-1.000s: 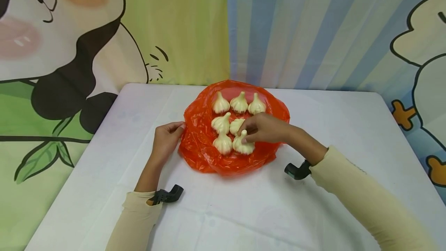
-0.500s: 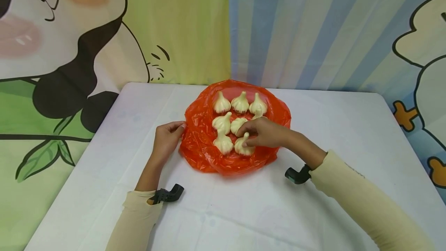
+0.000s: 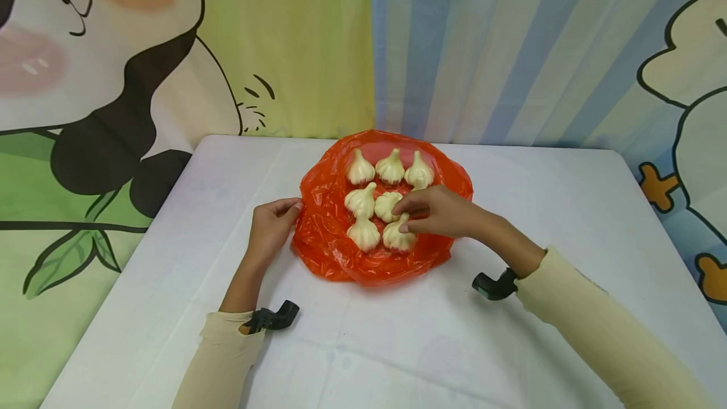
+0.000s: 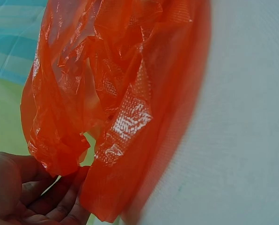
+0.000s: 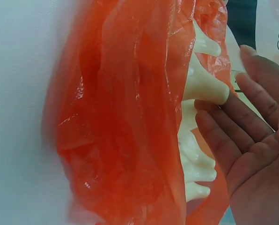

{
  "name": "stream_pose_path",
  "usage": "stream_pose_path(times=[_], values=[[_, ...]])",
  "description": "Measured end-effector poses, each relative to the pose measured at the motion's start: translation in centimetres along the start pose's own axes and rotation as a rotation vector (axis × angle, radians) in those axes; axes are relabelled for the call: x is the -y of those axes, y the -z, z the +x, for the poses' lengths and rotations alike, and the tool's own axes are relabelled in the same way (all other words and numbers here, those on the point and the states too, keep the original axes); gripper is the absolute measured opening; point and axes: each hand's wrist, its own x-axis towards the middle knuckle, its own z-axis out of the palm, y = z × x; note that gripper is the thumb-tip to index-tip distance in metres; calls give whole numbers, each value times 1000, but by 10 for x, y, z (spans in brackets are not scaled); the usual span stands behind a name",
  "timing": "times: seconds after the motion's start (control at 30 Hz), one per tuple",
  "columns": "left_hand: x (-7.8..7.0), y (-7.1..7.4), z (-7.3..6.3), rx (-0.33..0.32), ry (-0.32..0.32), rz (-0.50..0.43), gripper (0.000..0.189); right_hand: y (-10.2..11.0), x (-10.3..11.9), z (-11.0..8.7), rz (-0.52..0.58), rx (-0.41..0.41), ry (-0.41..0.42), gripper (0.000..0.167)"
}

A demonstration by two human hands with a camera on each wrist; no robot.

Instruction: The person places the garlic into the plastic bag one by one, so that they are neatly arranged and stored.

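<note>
A red plastic bag [image 3: 320, 242] lies spread with its mouth facing up. Several garlic bulbs stand inside it in rough rows, stems mostly upward. My left hand [image 3: 271, 226] pinches the bag's left edge between thumb and fingers; the left wrist view shows its fingers [image 4: 60, 194] at the crinkled plastic. Over the bag's right side, my right hand [image 3: 445, 210] hovers at the front-right garlic bulb [image 3: 397, 240]. In the right wrist view its thumb and fingers [image 5: 221, 136] are spread loosely beside a garlic stem [image 5: 207, 86], holding nothing. Another bulb behind is partly hidden by that hand.
A white-covered table [image 3: 363, 358] carries the bag near its far edge. Behind it hangs a printed cloth [image 3: 295, 43] with cartoon animals and stripes. Black wrist cameras stick out from the left wrist [image 3: 278, 316] and the right wrist [image 3: 494, 284].
My right hand has let go of the front-right garlic bulb and drawn slightly to the right, its fingers loosening. The bulb sits slightly lower in the bag. My left hand has not moved.
</note>
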Motion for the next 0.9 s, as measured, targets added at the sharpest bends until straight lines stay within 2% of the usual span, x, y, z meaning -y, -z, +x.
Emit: stream_pose_path(times=[0.37, 0.57, 0.67, 0.77, 0.9], values=[[1, 1, 2, 5, 5, -28, 36, 8, -7, -21, 78, -153, 9, 31], [0, 2, 4, -7, 11, -30, 39, 17, -14, -42, 69, -241, 17, 24], [-1, 4, 3, -19, 1, -32, 39, 26, -19, -56, 34, -289, -20, 23], [-3, 8, 3, -25, -19, -22, 39, 37, -25, -70, -28, -335, -93, 26], [-9, 15, 7, -36, -91, 56, 39, 52, -35, -87, -160, -390, -213, 31]])
